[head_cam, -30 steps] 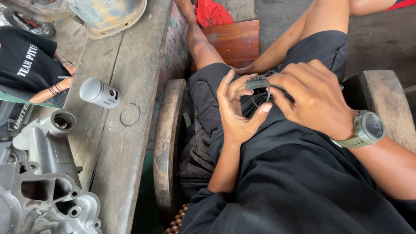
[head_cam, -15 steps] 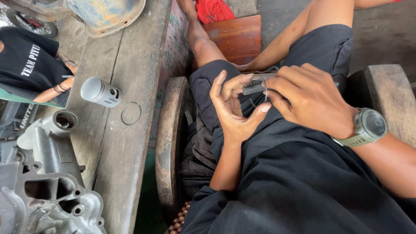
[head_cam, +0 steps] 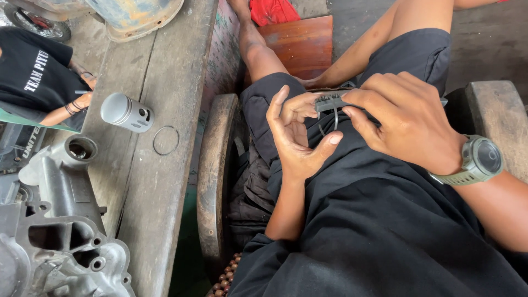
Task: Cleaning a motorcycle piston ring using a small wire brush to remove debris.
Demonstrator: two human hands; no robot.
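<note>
Over my lap, my left hand and my right hand meet on a small dark grey toothed tool. A thin metal ring hangs from the tool between my fingers. The left hand's fingertips pinch the tool's left end, palm up. My right hand, with a green watch on its wrist, grips the tool from the right. On the wooden bench to the left lie a silver piston on its side and another thin ring flat on the wood.
A grey metal engine casing fills the lower left. A person in a black shirt sits beyond the bench. A rusty round container stands at the bench's far end. A brown wooden board and red cloth lie ahead.
Both hands have shifted slightly, and the left hand's fingers have spread wider. The thin ring now hangs visibly below the tool.
</note>
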